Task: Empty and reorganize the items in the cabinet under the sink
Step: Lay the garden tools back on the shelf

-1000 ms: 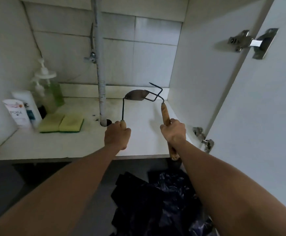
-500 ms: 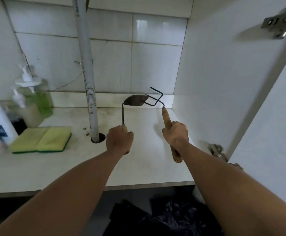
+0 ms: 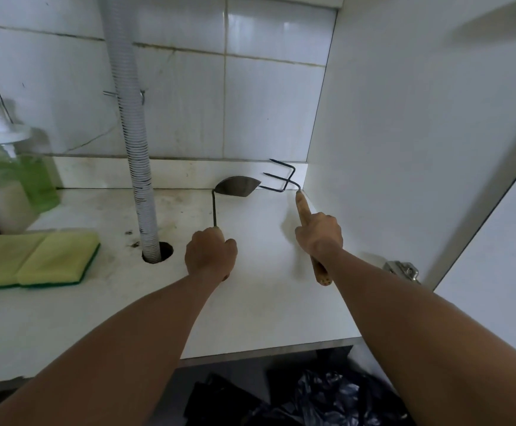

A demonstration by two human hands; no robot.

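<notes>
We've pushed deeper vs. before; left hand (image 3: 210,255) grips hoe (image 3: 236,187), right hand (image 3: 319,236) grips fork (image 3: 281,179), heads near shelf (image 3: 266,302) back-right corner.

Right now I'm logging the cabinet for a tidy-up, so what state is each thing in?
Left hand: grips the hand hoe's handle.
Hand hoe: held, blade up.
Right hand: grips the fork's wooden handle.
Three-pronged hand fork: held, prongs pointing left.
Soap pump bottle: upright, green liquid inside.
Sponges: two, flat, side by side.
Drain hose: runs down through the floor hole.
</notes>
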